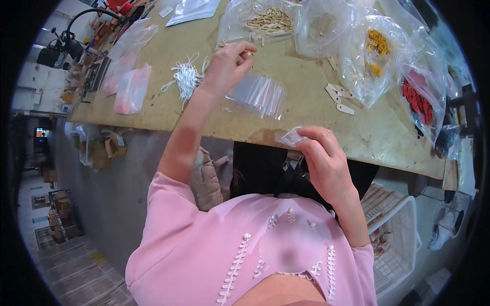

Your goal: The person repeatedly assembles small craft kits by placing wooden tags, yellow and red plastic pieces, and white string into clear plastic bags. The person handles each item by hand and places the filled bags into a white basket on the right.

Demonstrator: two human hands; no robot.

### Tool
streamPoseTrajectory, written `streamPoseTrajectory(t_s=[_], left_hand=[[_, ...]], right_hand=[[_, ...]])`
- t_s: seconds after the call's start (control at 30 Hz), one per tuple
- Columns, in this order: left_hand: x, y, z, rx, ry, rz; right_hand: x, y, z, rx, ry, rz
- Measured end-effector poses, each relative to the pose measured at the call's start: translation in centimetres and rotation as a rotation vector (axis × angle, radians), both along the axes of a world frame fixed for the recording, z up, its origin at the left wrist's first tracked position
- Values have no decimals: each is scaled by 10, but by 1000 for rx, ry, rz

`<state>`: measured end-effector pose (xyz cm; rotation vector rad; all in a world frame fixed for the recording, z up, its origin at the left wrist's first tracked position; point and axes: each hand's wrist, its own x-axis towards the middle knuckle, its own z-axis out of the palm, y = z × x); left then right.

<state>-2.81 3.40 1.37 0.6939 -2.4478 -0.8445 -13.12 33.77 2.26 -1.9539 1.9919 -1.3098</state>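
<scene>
My right hand pinches a small clear plastic bag between thumb and fingers, just above the table's near edge. Further out over the table is my left hand, its fingers curled around what looks like a small pale wooden piece, mostly hidden. Beneath and right of that hand lies a fanned stack of clear plastic bags. A bundle of white string rests left of my forearm. Small wooden blocks lie just beyond the left hand, at the mouth of an open bag of wooden pegs.
Flat wooden pieces with holes lie on the table. To the right stand bags of yellow parts and red parts. Pinkish plastic bags and a black lamp are at left. Below right is a white plastic basket.
</scene>
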Motion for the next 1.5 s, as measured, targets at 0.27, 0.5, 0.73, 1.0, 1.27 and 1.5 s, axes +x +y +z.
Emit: streamPoseTrajectory(t_s=[0.27,0.5,0.73,1.0,1.27,1.5], left_hand=[[-22,-40,-45,-214,-1,-7],[-15,-40,-42,-115,51,43],[-13,-39,-41,-68,17,29],[-18,-41,-51,-210,37,143],[-3,-46,-27,33,41,-3],[-19,-44,-47,-358,28,-2]], right_hand=[[-2,1,-4,22,-10,-34],[-2,-4,-5,2,4,-26],[3,-2,-5,75,-49,-32],[4,-5,-5,23,-6,-30],[0,-2,-8,27,-20,-46],[-4,0,-8,36,-21,-45]])
